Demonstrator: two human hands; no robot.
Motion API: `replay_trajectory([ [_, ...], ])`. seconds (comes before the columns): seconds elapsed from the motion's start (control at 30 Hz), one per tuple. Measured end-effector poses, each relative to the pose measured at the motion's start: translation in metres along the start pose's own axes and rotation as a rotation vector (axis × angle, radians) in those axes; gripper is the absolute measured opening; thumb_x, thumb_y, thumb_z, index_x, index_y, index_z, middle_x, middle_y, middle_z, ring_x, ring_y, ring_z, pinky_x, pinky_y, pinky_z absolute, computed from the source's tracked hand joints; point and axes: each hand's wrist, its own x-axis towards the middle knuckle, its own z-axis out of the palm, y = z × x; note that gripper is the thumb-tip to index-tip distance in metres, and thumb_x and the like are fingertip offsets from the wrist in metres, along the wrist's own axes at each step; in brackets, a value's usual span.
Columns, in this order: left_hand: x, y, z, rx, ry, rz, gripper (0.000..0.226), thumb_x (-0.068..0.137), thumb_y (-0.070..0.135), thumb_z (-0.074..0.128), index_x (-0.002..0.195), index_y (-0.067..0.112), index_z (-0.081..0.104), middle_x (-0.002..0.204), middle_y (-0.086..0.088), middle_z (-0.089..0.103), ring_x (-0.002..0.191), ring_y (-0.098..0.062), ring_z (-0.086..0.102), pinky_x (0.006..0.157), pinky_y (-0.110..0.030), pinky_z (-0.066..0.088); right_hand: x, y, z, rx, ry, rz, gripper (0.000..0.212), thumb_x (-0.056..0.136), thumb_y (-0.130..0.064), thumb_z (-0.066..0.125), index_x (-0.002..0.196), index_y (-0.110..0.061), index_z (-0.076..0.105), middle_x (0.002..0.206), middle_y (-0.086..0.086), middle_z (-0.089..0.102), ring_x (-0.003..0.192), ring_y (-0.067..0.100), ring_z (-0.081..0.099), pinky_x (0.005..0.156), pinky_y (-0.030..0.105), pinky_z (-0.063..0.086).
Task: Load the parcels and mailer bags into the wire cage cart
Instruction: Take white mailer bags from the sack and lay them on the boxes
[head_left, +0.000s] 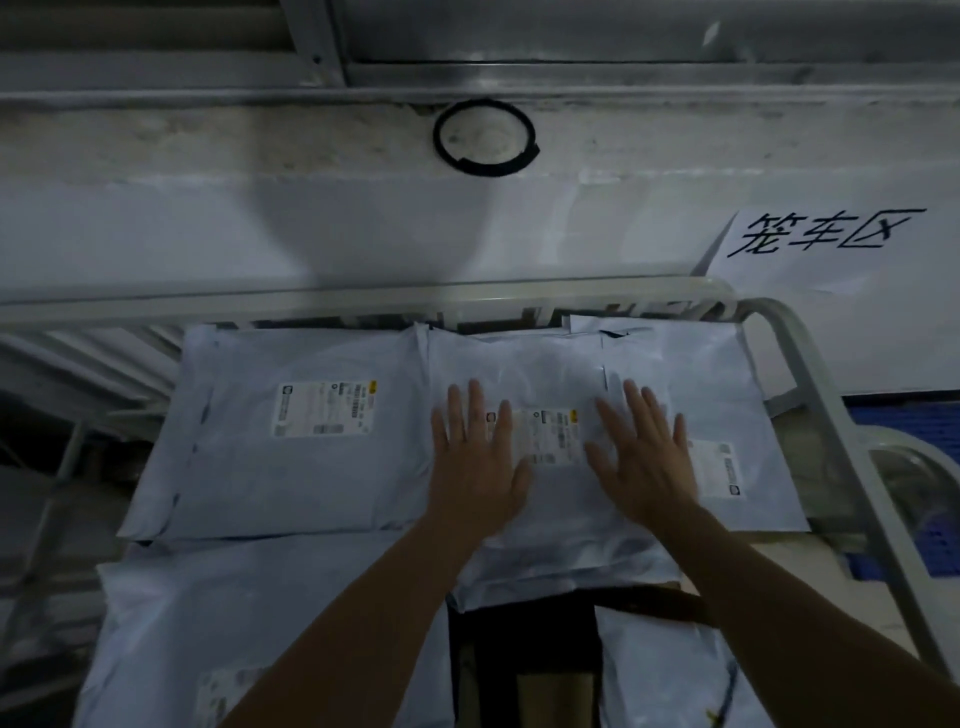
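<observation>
- Palms down on the middle mailer bag (553, 512), which lies on the top layer inside the wire cage cart (363, 299), shipping label (550, 434) face up between the two hands.
- On the bag's left half, left hand (475, 462) flat, fingers (474, 402) straight and spread, pointing far; grips nothing.
- On the right half, right hand (644, 462) likewise palm down, fingers fanned and straight, holding nothing; slightly blurred, so firm contact hard to confirm.
- Long axis of the bag apparently near to far: far edge close under the cart's far rail, near edge hanging over a dark gap with a cardboard parcel (550, 688) lower down.
- Overlaps a right mailer bag (737, 410) beneath it; meets a left mailer bag (291, 467) edge to edge.
- Nearer in the cart, two further bags: near-left bag (234, 623) and near-right bag (654, 670).
- Likely step: settling the bag flat into the layer. Equally near both hands, directly under them, so no reach needed; pressure straight down, or a nudge toward the far rail.
- Possible trouble: slick plastic on plastic, near edge unsupported, so perhaps a slide toward the near gap.
- Beyond the cart, a pale wall with a paper sign (826, 236) and a black ring (485, 137).
</observation>
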Motion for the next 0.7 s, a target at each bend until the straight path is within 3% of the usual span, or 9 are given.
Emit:
replay_trajectory([
  [0.13,0.023,-0.020,0.017,0.004,-0.023,-0.133,0.073,0.095,0.048,0.022,0.156,0.007,0.024,0.164,-0.022,0.013,0.151,-0.040,0.010,0.120,-0.058,0.017,0.038,-0.004,0.017,-0.048,-0.026,-0.034,0.073,0.093,-0.068,0.006,0.158,-0.036,0.002,0.167,0.001,-0.016,0.153,0.025,-0.016,0.121,0.060,-0.001],
  [0.23,0.023,-0.034,0.037,-0.019,0.022,-0.218,0.072,0.097,0.045,0.019,0.157,0.005,0.023,0.165,-0.017,0.015,0.153,-0.032,0.010,0.123,-0.051,0.014,0.043,0.010,0.038,-0.026,-0.050,-0.043,0.070,0.095,-0.071,0.003,0.157,-0.041,-0.008,0.164,-0.006,-0.025,0.151,0.021,-0.021,0.121,0.061,0.002],
  [0.53,0.022,-0.031,0.060,0.080,0.167,-0.200,0.068,0.098,0.040,0.031,0.155,0.003,0.028,0.162,-0.018,0.021,0.152,-0.031,0.017,0.123,-0.049,0.012,0.045,0.014,0.061,-0.013,0.003,-0.026,0.067,0.097,-0.067,0.004,0.158,-0.041,-0.006,0.165,-0.004,-0.021,0.153,0.021,-0.017,0.122,0.057,0.003],
  [0.7,0.022,-0.031,0.060,0.115,0.143,-0.214,0.072,0.097,0.045,0.031,0.156,0.003,0.024,0.163,-0.019,0.018,0.152,-0.031,0.014,0.123,-0.049,0.011,0.044,0.012,0.062,-0.026,0.016,-0.034,0.068,0.097,-0.068,0.003,0.158,-0.040,-0.006,0.166,-0.003,-0.020,0.153,0.022,-0.017,0.122,0.058,0.004],
])
